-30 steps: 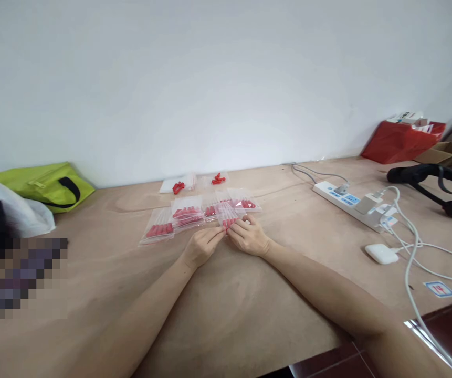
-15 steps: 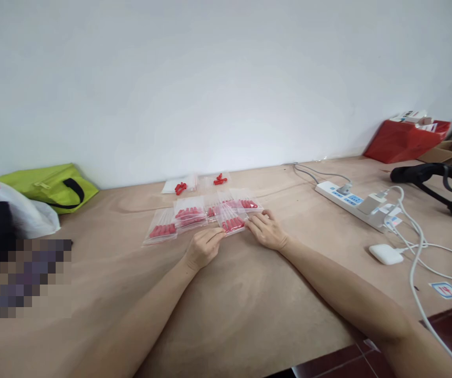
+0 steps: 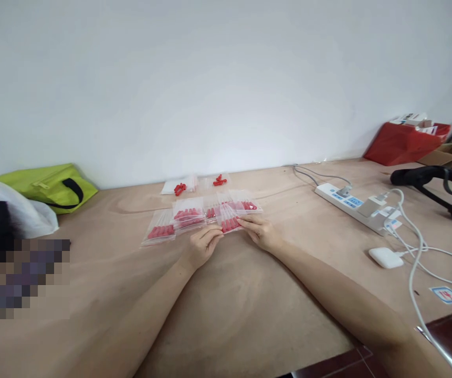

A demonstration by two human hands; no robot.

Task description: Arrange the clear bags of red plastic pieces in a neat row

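Observation:
Several clear plastic bags with red pieces lie in a cluster on the wooden table [image 3: 226,304]. At the cluster's front, my left hand [image 3: 205,244] pinches the lower left corner of one bag of red pieces [image 3: 230,224]. The fingers of my right hand [image 3: 261,231] are together on that bag's right edge. To the left lie another bag [image 3: 161,231] and a stacked pair of bags [image 3: 188,213]. A further bag [image 3: 249,205] sits behind my right hand. Loose red pieces rest on bags farther back, at left [image 3: 179,188] and right [image 3: 220,180].
At right are a white power strip [image 3: 351,207] with cables, a white charging case [image 3: 386,258], a black headset-like device [image 3: 426,184] and a red bag [image 3: 407,142]. A yellow-green bag [image 3: 52,184] and a white bag [image 3: 39,210] lie at left.
My right hand has moved slightly left, its fingers now reaching over the front bag's right edge. My left hand has shifted a little left, still at the bag's corner.

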